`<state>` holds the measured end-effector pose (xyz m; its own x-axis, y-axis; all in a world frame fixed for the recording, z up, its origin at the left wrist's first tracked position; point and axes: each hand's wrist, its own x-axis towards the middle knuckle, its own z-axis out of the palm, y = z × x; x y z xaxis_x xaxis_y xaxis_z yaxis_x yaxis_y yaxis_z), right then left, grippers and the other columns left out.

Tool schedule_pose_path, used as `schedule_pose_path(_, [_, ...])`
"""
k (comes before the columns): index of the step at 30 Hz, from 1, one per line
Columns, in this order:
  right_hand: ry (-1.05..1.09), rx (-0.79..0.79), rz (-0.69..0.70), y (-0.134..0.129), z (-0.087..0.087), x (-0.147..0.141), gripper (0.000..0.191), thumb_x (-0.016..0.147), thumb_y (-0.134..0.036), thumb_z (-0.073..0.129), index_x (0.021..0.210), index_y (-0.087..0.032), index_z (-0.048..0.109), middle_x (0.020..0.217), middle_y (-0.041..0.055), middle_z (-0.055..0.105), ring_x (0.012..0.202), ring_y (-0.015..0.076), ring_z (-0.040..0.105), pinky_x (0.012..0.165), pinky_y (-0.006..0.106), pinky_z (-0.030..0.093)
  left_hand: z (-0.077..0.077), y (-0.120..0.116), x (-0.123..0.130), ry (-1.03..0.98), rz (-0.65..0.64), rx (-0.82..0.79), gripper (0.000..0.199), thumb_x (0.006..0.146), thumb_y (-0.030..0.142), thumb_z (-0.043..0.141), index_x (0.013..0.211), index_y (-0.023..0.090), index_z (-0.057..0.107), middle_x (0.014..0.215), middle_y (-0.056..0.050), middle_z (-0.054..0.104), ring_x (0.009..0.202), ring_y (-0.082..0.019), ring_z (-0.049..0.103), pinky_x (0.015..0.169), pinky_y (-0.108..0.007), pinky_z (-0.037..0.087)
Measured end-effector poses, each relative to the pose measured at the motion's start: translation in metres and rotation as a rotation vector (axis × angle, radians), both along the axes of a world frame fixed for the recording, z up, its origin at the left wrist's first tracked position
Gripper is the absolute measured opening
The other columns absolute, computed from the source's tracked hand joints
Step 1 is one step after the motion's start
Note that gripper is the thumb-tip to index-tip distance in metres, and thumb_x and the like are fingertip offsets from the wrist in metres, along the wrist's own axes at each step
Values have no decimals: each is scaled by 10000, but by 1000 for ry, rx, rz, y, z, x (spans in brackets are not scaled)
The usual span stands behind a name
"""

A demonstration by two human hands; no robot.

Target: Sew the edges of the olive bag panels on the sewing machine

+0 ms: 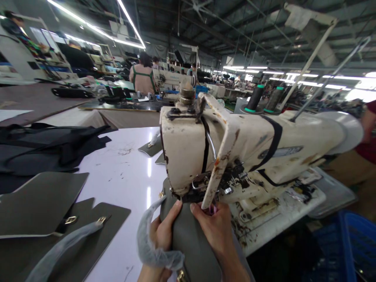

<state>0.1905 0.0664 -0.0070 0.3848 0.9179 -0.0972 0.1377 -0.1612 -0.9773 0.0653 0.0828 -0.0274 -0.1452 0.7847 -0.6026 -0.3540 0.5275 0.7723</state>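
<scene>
A grey-green bag panel [192, 239] lies under the head of a worn cream sewing machine [188, 145]. My left hand [163, 231] grips the panel's left edge, its thumb pressed on top close to the needle area. On the right edge, my right hand [216, 227] has its thumb on the panel and its other fingers curled, partly hidden behind the machine's lever. A bag handle wrapped in translucent film [147, 239] loops over my left hand, with gold hardware at its ends. The needle itself cannot be made out.
Left on the white table [126, 164] lie more grey-green panels [44, 203] with a wrapped handle, and black fabric pieces [49, 145]. Dark thread cones [255, 98] stand behind the machine. A blue crate [343, 243] sits low at right. A person [143, 76] works farther back.
</scene>
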Motion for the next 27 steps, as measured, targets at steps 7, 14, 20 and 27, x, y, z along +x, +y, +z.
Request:
schedule_pose_path(7, [-31,-22,-23,-1,4,1,209,752,-313,761,631,-142,758,553,22,675,536,151,583,537,239,421,6,-7,3,-160,-25,-88,478,682,347,870,1084,119,746,829,-140,775,743,-336,767,696,-420,657])
schedule_pose_path(14, [-39,-11,-40,-1,7,-1,240,766,-315,749,592,-153,715,533,5,649,525,143,567,534,241,408,7,-4,1,-132,-65,-25,593,649,371,893,1163,130,719,808,-128,769,703,-333,757,550,-379,625])
schedule_pose_path(20, [-42,5,-78,0,0,-5,310,753,-327,762,517,-171,635,488,-6,601,484,133,510,502,251,368,14,2,-5,-71,-128,4,644,591,417,905,1134,119,726,763,-105,762,635,-297,734,572,-364,623])
schedule_pose_path(27, [-1,1,-96,0,-4,-12,308,769,-363,727,542,-175,636,515,-5,608,512,140,516,533,255,369,16,9,-9,27,-190,29,607,566,449,887,1051,118,737,728,-98,752,555,-273,691,523,-353,595])
